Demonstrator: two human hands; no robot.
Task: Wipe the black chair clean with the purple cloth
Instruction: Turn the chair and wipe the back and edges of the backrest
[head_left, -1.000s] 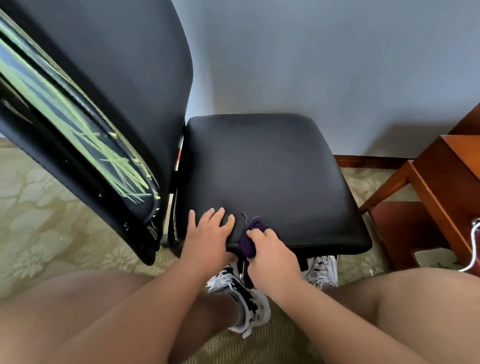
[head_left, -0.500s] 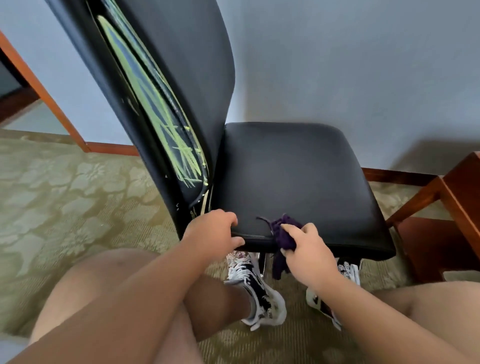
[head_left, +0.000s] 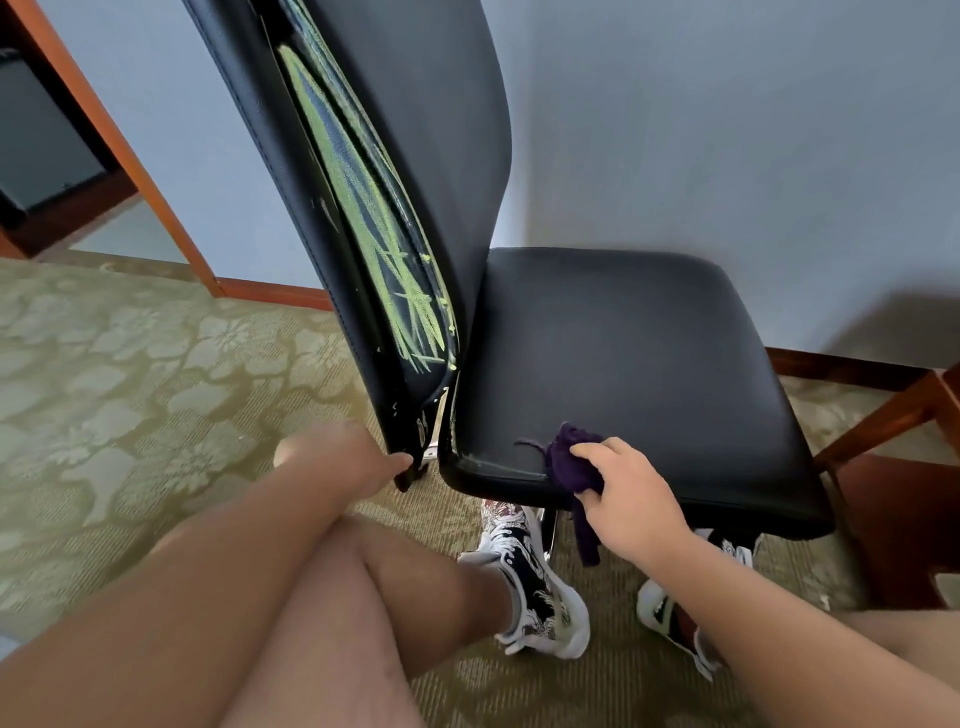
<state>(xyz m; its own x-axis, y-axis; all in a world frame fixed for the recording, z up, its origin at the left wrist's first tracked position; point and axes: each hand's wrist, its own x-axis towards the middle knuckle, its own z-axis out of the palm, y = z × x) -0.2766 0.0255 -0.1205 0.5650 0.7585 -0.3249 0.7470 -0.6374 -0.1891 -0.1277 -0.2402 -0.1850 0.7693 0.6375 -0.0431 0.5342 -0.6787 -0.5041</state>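
Right hand (head_left: 631, 499) grips purple cloth (head_left: 569, 460) against black chair (head_left: 623, 353).

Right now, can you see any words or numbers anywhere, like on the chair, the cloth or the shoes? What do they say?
None: no word, number, brand or sign can be read.
Black chair: the yellow-green scribbles on its back are loose lines, not letters.
Shoes: a black-and-white pattern, no lettering that can be made out.
Purple cloth: no tag or print shows.
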